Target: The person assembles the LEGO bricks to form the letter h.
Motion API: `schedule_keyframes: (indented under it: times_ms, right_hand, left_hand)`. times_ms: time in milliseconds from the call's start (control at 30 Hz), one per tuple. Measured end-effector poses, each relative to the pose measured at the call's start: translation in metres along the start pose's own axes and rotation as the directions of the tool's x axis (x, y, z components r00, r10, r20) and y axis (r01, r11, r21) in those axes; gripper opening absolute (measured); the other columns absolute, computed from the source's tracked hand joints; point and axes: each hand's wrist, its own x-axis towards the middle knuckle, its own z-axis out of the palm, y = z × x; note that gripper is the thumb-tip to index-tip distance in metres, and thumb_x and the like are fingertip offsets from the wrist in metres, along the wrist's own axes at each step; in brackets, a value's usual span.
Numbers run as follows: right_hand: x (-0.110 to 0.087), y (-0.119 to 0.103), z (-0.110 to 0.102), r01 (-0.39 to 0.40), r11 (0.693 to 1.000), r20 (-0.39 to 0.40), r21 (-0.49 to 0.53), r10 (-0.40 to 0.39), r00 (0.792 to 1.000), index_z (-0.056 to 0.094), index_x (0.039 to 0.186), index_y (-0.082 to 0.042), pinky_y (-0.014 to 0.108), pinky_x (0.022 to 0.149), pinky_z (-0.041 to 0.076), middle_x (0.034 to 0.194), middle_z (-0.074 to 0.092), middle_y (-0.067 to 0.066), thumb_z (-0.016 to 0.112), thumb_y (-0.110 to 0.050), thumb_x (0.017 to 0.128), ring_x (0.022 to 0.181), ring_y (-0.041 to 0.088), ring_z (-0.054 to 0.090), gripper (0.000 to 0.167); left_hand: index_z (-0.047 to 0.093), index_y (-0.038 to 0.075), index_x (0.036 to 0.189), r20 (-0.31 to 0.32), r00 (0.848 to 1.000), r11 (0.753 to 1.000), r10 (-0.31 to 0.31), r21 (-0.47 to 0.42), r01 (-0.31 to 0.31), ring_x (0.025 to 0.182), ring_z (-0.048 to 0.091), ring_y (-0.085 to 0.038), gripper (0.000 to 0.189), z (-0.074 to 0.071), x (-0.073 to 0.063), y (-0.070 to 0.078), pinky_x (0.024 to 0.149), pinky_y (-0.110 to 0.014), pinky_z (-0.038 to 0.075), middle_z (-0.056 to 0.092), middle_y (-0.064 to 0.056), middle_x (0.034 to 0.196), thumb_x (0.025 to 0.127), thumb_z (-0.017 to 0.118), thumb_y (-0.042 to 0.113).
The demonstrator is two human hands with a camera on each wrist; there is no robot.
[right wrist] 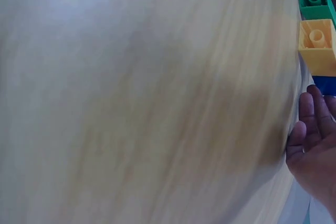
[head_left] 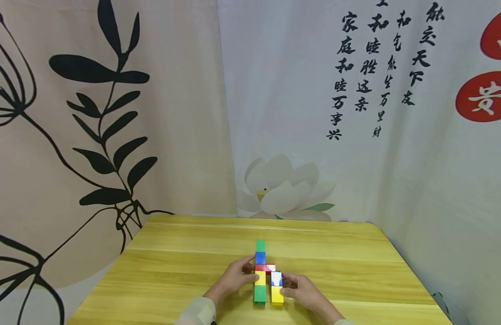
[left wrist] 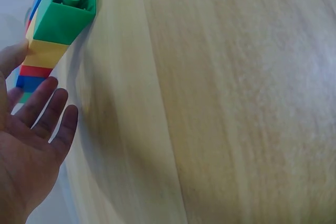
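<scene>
Colourful toy building bricks joined in an h-like shape (head_left: 260, 294) show at the front of the table. Its long left column runs green, blue, red, yellow, green; a red brick (head_left: 270, 268) bridges to a short right column of blue (head_left: 276, 279) over yellow (head_left: 277, 296). My left hand (head_left: 233, 277) holds the long column from its left side, thumb at the yellow brick (left wrist: 46, 53), other fingers spread. From the right, my right hand (head_left: 307, 293) grips the short column, thumb by its yellow brick (right wrist: 319, 60). Hollow undersides of the end bricks face the wrist cameras.
The wooden table (head_left: 185, 243) has light, yellowish grain and rounded far corners. Behind it hangs a cloth backdrop (head_left: 185, 113) with black plant prints, a pale lotus and dark writing. Red ovals (head_left: 467, 108) are printed at the right.
</scene>
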Motion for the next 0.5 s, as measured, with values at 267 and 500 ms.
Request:
schedule_keyframes:
  times_ms: [267, 500]
  right_hand:
    - [0.0023, 0.0004, 0.0023, 0.001, 1.0, 0.017, 0.004, -0.001, 1.0, 0.052, 0.132, 0.015, 0.038, 0.088, 0.052, 0.119, 0.065, 0.02, 0.065, -0.008, 0.095, 0.106, 0.029, 0.06, 0.045]
    - [0.0042, 0.0006, 0.0027, -0.077, 0.996, -0.008, -0.055, 0.077, 0.997, 0.055, 0.132, 0.011, 0.051, 0.095, 0.048, 0.124, 0.063, 0.018, 0.065, -0.013, 0.096, 0.11, 0.03, 0.058, 0.044]
  left_hand:
    - [0.046, 0.002, 0.146, 0.023, 0.998, 0.998, -0.065, 0.012, 0.064, 0.105, 0.059, -0.028, 0.062, -0.0005, -0.0006, -0.0025, 0.094, -0.052, 0.048, 0.065, -0.009, 0.114, 0.093, 0.072, 0.019]
    - [0.051, -0.002, 0.14, 0.034, 0.996, 0.996, -0.088, 0.008, 0.087, 0.103, 0.059, -0.027, 0.055, -0.0014, -0.0002, -0.0056, 0.094, -0.052, 0.048, 0.065, -0.008, 0.111, 0.092, 0.073, 0.013]
